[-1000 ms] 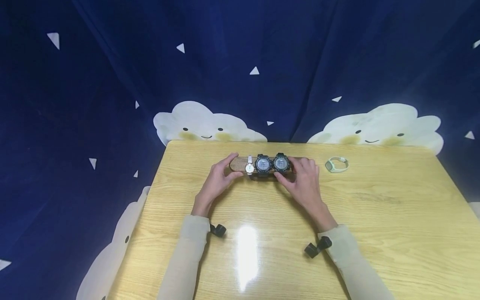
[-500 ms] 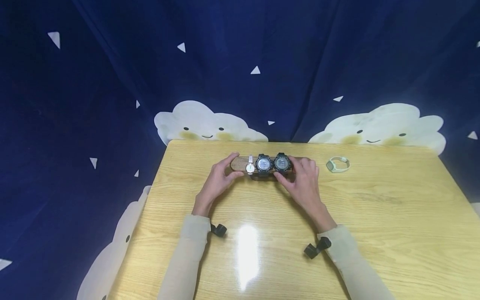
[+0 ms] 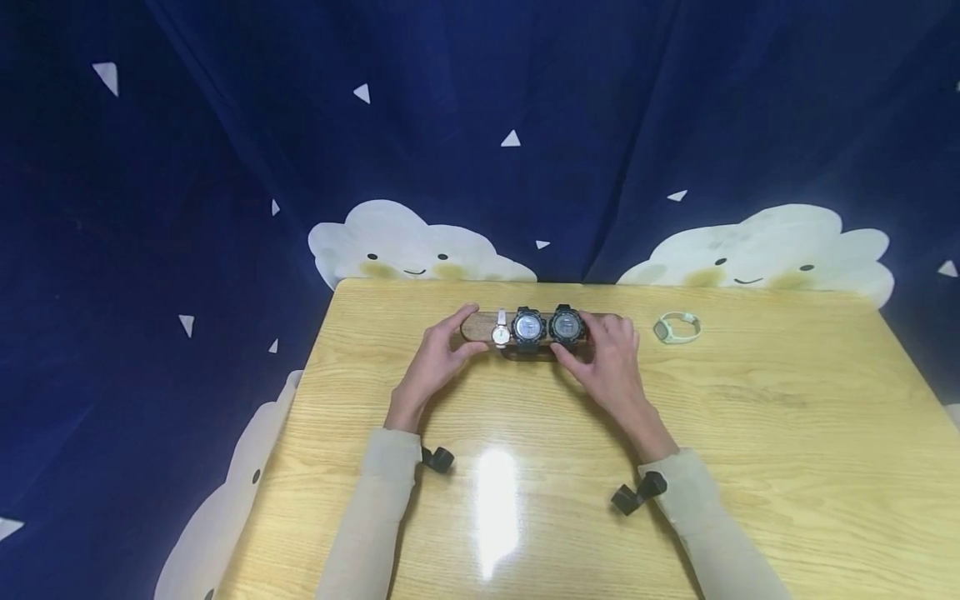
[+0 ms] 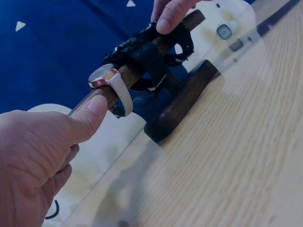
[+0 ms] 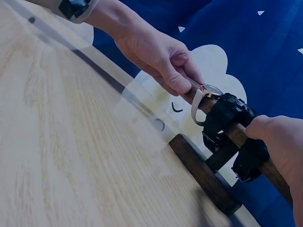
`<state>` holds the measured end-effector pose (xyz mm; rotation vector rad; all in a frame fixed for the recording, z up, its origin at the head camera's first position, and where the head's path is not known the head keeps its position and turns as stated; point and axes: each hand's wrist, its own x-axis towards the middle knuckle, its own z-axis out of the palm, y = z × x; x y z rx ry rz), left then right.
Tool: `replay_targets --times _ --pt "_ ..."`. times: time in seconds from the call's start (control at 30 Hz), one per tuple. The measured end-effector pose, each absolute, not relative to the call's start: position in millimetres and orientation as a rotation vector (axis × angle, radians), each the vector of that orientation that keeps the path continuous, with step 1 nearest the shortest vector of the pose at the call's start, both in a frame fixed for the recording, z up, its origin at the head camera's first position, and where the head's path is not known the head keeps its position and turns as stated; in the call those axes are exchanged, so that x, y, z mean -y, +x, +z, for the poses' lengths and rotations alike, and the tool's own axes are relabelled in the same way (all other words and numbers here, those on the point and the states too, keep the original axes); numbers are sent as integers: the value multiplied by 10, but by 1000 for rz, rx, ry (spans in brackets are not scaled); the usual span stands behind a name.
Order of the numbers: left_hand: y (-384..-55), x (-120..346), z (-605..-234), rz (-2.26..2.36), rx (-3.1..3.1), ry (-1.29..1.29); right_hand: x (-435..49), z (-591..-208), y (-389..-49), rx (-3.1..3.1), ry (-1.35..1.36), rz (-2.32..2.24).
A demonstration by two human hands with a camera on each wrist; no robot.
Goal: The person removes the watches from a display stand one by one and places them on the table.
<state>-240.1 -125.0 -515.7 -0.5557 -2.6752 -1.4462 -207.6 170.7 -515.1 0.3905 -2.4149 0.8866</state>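
Observation:
A dark wooden watch stand (image 4: 176, 106) has a raised bar over a long base. My left hand (image 3: 435, 357) grips the bar's left end, thumb in front and fingers behind. Beside that thumb, a small white-strapped watch (image 4: 123, 92) with a rose-gold case is looped round the bar. In the middle sits a bulky black digital watch (image 3: 528, 327). To its right, my right hand (image 3: 613, 367) pinches a second black digital watch (image 3: 566, 326) between thumb and fingers. That watch is also round the bar, and part of the bar behind the hand is hidden.
A pale green watch (image 3: 678, 328) with its strap closed in a loop lies on the wooden table (image 3: 750, 450), right of the stand. The table's back edge runs just behind the stand, against a dark blue curtain (image 3: 480, 167) printed with clouds.
The right-hand black watch has shifted very slightly to the right along the bar with my right hand, leaving a thin gap beside the middle watch. My left hand keeps its grip.

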Motion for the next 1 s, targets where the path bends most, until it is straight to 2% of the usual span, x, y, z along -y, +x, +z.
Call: replay_targets --times 1.0 --pt "-2393 1248 -5144 -1457 2667 -568 -1856 -5102 -2107 2421 407 914"
